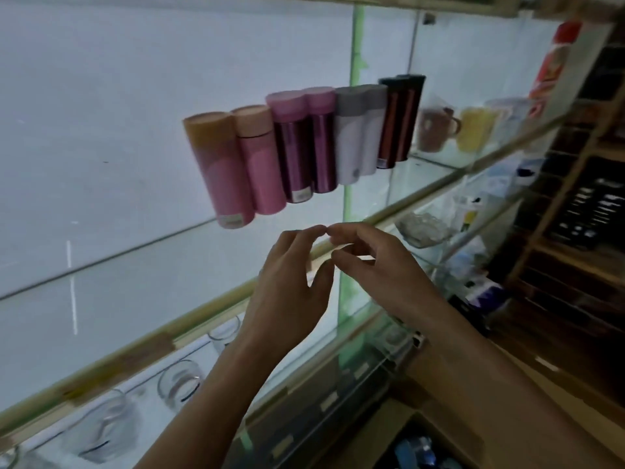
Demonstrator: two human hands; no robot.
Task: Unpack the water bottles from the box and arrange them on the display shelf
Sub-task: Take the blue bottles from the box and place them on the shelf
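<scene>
Head view: both hands empty, bottle row standing on the shelf.
Left hand and right hand hover loosely curled below the bottles on the far glass shelf; the next move is probably a reach into the near box.

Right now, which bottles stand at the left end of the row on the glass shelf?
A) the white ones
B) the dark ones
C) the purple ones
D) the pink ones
D: the pink bottles with peach caps close the left end of the row on the glass shelf. The purple bottles, white bottles and dark bottles follow to their right.
</scene>
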